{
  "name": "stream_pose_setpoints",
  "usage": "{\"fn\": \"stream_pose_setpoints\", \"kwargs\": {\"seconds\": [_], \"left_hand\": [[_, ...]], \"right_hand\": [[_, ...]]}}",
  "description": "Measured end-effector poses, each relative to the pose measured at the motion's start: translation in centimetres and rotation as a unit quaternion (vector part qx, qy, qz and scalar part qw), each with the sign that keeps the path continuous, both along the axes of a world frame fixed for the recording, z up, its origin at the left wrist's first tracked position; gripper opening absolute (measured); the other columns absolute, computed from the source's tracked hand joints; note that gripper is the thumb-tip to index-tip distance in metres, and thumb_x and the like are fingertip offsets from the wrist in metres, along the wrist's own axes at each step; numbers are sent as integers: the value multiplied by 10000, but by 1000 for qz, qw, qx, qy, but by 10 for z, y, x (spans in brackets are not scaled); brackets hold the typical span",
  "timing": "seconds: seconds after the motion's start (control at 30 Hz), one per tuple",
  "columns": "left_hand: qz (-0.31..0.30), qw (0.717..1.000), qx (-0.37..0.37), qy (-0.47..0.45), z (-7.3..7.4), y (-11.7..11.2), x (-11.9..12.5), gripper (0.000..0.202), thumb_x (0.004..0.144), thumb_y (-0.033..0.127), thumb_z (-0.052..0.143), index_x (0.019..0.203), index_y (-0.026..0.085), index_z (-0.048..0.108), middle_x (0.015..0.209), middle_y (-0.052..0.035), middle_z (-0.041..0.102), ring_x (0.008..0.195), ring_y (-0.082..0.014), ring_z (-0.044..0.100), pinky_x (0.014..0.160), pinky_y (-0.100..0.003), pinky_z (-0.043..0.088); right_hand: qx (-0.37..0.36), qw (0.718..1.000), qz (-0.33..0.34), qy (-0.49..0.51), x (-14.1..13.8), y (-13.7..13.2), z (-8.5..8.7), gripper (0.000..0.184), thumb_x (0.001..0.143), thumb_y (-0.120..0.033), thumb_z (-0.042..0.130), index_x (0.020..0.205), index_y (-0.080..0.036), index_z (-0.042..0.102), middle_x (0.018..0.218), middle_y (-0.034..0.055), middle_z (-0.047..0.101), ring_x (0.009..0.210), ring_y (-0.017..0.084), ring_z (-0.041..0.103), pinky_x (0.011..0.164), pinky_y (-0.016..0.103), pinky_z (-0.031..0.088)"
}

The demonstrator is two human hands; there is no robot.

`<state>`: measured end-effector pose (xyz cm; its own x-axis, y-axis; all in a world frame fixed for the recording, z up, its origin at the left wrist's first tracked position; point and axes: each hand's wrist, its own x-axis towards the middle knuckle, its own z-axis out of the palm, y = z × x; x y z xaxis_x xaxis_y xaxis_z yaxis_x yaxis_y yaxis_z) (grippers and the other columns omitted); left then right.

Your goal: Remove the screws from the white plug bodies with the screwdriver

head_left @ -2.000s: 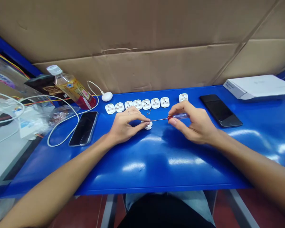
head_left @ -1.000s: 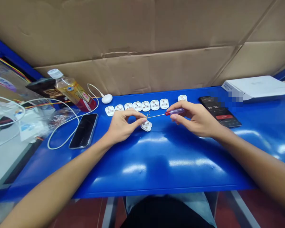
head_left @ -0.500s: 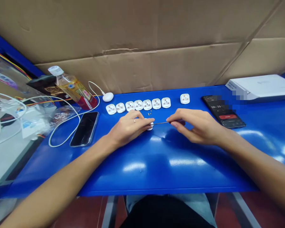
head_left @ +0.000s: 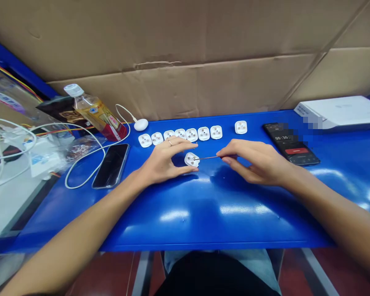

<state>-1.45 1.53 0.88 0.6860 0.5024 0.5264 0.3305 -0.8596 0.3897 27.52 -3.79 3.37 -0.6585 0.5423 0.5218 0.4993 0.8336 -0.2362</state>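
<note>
A small white square plastic housing [head_left: 190, 156] with metal bits inside lies on the blue table between my hands. Around its left side is my left hand [head_left: 170, 160], fingers and thumb spread apart. The thumb is along the near edge of the housing, while the fingertips stay clear of the far edge. My right hand [head_left: 253, 161] pinches a thin pointed metal tool [head_left: 209, 158] whose tip reaches into the housing. The tool's rear end is hidden in the hand. Behind, several similar white housings [head_left: 191, 135] stand in a row, partly covered by my left fingers.
Apart from the row, another white housing [head_left: 241, 127] sits to the right. A phone with a timer [head_left: 291, 144] and a white box [head_left: 342, 112] are at right. At left are a dark phone [head_left: 111, 166], a bottle [head_left: 100, 117], a white cable [head_left: 68, 172] and a white earbud case [head_left: 141, 124].
My left fingers have lifted and spread away from the housing, uncovering it. The tool tip in my right hand is now seen over the housing; my right hand has barely moved.
</note>
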Motion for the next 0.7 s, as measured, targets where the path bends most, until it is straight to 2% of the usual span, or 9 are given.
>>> {"fn": "stream_pose_setpoints", "kwargs": {"seconds": [0.1,0.2,0.3,0.7], "left_hand": [[28,994,-88,56,0,3,-2,680,737,505,910,1306,189,709,1160,-107,760,1000,-257,715,903,-374,562],[33,989,-130,66,-3,4,-3,578,787,493,877,1268,205,737,1141,-89,780,985,-245,724,886,-354,552],[29,988,-144,54,-4,4,-2,498,809,462,865,1230,215,762,1142,-85,786,1006,-251,732,900,-355,548],[31,987,-146,54,-3,3,-2,489,823,472,850,1227,210,762,1122,-86,790,993,-248,731,884,-351,543]], "right_hand": [[-6,1000,9,-1,0,1,0,166,1025,-185,526,1138,-177,646,981,81,750,886,213,724,774,323,569],[-20,1000,11,-3,0,1,0,175,1025,-201,517,1143,-206,646,990,68,753,896,213,730,782,329,578],[-28,1000,10,-2,0,1,0,189,1024,-204,512,1154,-219,649,1012,66,760,909,215,731,789,339,583],[-40,999,12,-8,1,1,-4,174,1028,-206,528,1155,-184,644,1021,82,745,904,218,717,784,338,567]]}}
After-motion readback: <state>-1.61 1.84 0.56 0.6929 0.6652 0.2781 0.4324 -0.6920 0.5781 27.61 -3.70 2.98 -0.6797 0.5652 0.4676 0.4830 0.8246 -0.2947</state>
